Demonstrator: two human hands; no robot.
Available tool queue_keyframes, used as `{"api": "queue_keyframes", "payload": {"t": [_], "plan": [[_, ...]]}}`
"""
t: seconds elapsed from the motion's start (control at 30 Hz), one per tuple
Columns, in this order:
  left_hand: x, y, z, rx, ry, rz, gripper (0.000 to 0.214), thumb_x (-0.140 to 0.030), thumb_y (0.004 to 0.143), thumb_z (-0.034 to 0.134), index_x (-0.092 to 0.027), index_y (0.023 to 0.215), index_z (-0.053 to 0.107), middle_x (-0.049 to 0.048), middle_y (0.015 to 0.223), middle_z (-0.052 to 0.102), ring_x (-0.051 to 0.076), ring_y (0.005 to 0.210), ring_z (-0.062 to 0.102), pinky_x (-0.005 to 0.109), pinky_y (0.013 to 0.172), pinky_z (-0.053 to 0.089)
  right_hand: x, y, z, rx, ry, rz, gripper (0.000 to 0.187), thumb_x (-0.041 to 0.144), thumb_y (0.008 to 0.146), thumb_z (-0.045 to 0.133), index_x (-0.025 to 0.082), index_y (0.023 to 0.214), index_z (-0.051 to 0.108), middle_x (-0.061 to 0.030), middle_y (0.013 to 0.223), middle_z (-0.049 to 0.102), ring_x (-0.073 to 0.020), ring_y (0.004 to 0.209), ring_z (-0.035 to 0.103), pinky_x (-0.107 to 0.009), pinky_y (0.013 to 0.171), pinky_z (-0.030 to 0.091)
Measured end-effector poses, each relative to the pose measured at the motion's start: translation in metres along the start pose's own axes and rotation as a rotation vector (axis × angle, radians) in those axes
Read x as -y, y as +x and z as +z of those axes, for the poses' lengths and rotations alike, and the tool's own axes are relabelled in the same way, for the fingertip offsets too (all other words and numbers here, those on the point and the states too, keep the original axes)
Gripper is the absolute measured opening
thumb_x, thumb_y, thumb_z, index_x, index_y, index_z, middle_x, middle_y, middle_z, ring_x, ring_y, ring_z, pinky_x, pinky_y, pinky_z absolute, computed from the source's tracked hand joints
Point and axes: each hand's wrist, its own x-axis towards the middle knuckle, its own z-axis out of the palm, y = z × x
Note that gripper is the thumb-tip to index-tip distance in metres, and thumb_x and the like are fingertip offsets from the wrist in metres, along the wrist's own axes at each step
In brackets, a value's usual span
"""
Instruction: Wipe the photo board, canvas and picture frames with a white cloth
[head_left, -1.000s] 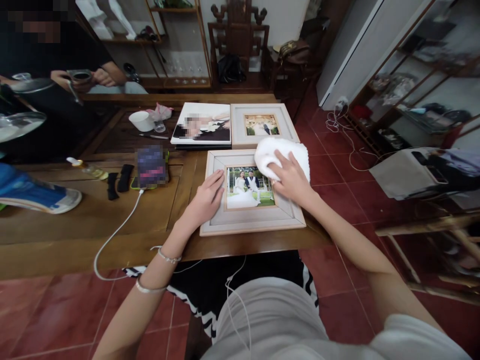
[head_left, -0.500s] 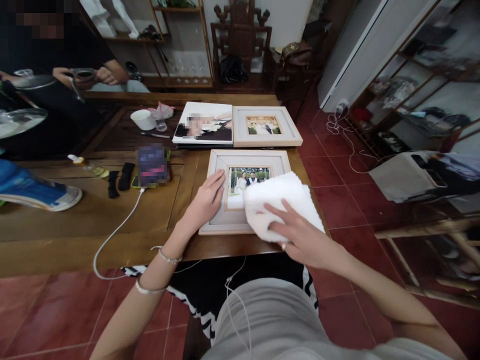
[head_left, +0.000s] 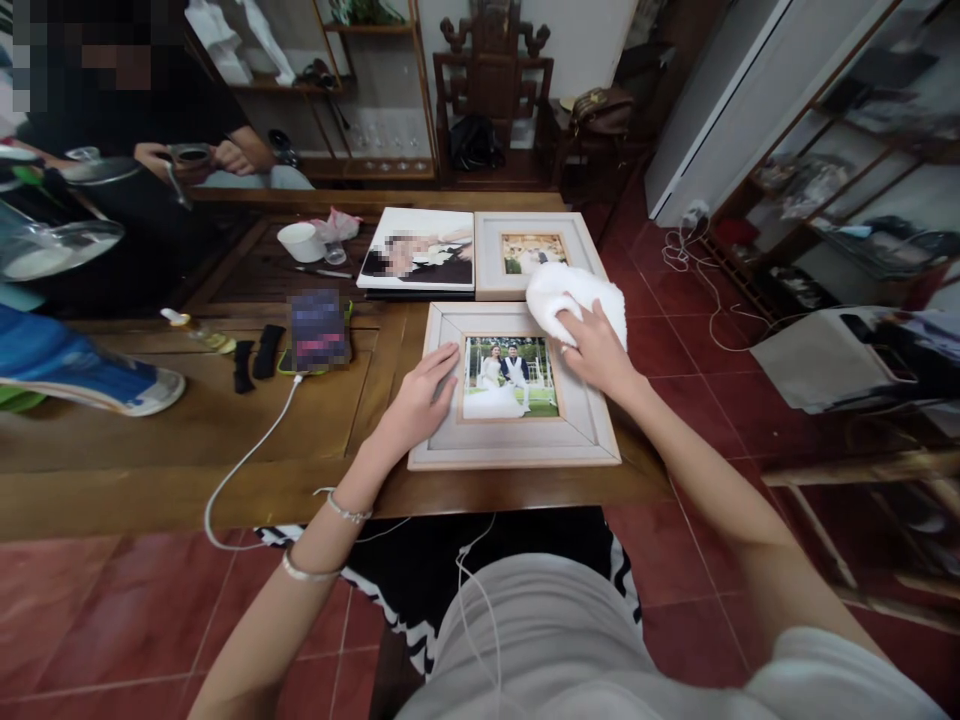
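A pale wooden picture frame (head_left: 577, 435) with a wedding photo lies flat near the table's front edge. My left hand (head_left: 420, 400) rests flat on the frame's left border, fingers stretched out, pinning it down. My right hand (head_left: 596, 350) presses a white cloth (head_left: 559, 290) onto the frame's upper right corner, fingers laid over the cloth. A second framed photo (head_left: 491, 265) lies just behind it, partly covered by the cloth. A photo album (head_left: 416, 250) lies to the left of that second frame.
A wooden table (head_left: 187, 430) carries a phone (head_left: 319, 330) on a white charging cable (head_left: 247, 460), two black clips, a small bottle and a white cup (head_left: 300, 240). Another person sits at the far left holding a cup. A shoe (head_left: 97, 375) rests on the table's left.
My right hand has swept the cloth from the frame's lower right corner back up to its upper right corner. My left hand has stayed on the left border.
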Motion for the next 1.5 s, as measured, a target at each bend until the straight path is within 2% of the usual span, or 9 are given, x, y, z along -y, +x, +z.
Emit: {"api": "queue_keyframes", "payload": {"t": [0.17, 0.4, 0.53, 0.63, 0.77, 0.9, 1.03, 1.13, 1.5], "plan": [[0.000, -0.001, 0.000, -0.011, -0.007, -0.019, 0.041, -0.029, 0.097, 0.041, -0.013, 0.131, 0.059, 0.0143, 0.141, 0.056, 0.025, 0.133, 0.050, 0.048, 0.115, 0.038, 0.002, 0.012, 0.006, 0.107, -0.056, -0.079, 0.053, 0.000, 0.075, 0.044, 0.011, 0.124, 0.059, -0.0214, 0.138, 0.055, -0.0365, 0.144, 0.030, -0.068, 0.112, 0.019], [0.001, -0.003, 0.007, 0.038, 0.047, -0.016, 0.048, -0.030, 0.100, 0.035, -0.010, 0.141, 0.047, 0.0161, 0.151, 0.042, 0.026, 0.143, 0.036, 0.049, 0.118, 0.031, 0.054, -0.065, -0.035, 0.315, 0.004, -0.322, 0.051, -0.003, 0.071, 0.045, 0.016, 0.114, 0.064, -0.0151, 0.143, 0.053, -0.0359, 0.141, 0.036, -0.069, 0.111, 0.024], [0.000, -0.004, 0.008, 0.050, 0.065, -0.015, 0.049, -0.030, 0.100, 0.033, -0.008, 0.142, 0.046, 0.0180, 0.151, 0.041, 0.027, 0.143, 0.035, 0.049, 0.118, 0.031, 0.078, -0.104, -0.072, 0.403, 0.123, -0.382, 0.049, -0.003, 0.069, 0.045, 0.018, 0.108, 0.065, -0.0147, 0.132, 0.062, -0.0275, 0.138, 0.043, -0.057, 0.114, 0.032], [0.001, -0.003, 0.008, 0.051, 0.070, -0.019, 0.048, -0.030, 0.100, 0.033, -0.011, 0.142, 0.047, 0.0169, 0.150, 0.043, 0.028, 0.142, 0.037, 0.051, 0.117, 0.032, 0.087, -0.111, -0.078, 0.420, 0.195, -0.380, 0.054, -0.002, 0.068, 0.046, 0.021, 0.113, 0.063, -0.0127, 0.132, 0.063, -0.0235, 0.139, 0.042, -0.050, 0.115, 0.034], [0.002, -0.002, 0.006, 0.065, 0.065, 0.008, 0.048, -0.028, 0.099, 0.034, -0.011, 0.141, 0.048, 0.0169, 0.149, 0.045, 0.027, 0.141, 0.039, 0.049, 0.117, 0.033, 0.079, -0.086, -0.047, 0.372, 0.160, -0.288, 0.053, 0.001, 0.072, 0.050, 0.015, 0.121, 0.060, -0.0178, 0.135, 0.060, -0.0287, 0.141, 0.038, -0.056, 0.117, 0.028], [0.001, -0.002, 0.005, 0.093, 0.055, 0.001, 0.048, -0.028, 0.100, 0.033, -0.012, 0.143, 0.045, 0.0150, 0.153, 0.040, 0.027, 0.142, 0.037, 0.050, 0.117, 0.033, 0.047, -0.037, -0.012, 0.161, 0.059, -0.135, 0.051, 0.005, 0.076, 0.051, 0.011, 0.127, 0.058, -0.0199, 0.138, 0.056, -0.0322, 0.141, 0.037, -0.058, 0.118, 0.022], [-0.001, -0.002, 0.004, 0.096, 0.079, 0.002, 0.049, -0.027, 0.100, 0.033, -0.010, 0.144, 0.043, 0.0166, 0.152, 0.041, 0.027, 0.142, 0.037, 0.050, 0.116, 0.034, 0.018, 0.004, 0.001, 0.035, -0.028, -0.001, 0.051, 0.006, 0.080, 0.047, 0.007, 0.130, 0.055, -0.0229, 0.138, 0.054, -0.0349, 0.141, 0.035, -0.062, 0.115, 0.023], [-0.001, -0.002, 0.006, 0.089, 0.113, 0.014, 0.049, -0.026, 0.100, 0.033, -0.009, 0.144, 0.042, 0.0177, 0.151, 0.042, 0.028, 0.141, 0.037, 0.050, 0.116, 0.034, 0.016, 0.011, 0.003, 0.087, -0.068, -0.074, 0.053, 0.002, 0.077, 0.045, 0.010, 0.127, 0.059, -0.0210, 0.140, 0.053, -0.0351, 0.142, 0.034, -0.064, 0.114, 0.020], [-0.003, -0.003, 0.008, 0.074, 0.181, 0.041, 0.049, -0.024, 0.099, 0.031, -0.007, 0.145, 0.040, 0.0194, 0.151, 0.041, 0.028, 0.141, 0.037, 0.050, 0.115, 0.036, 0.097, -0.094, -0.063, 0.498, 0.129, -0.433, 0.053, -0.004, 0.071, 0.043, 0.017, 0.114, 0.065, -0.0142, 0.146, 0.051, -0.0310, 0.142, 0.036, -0.061, 0.112, 0.033]]}}
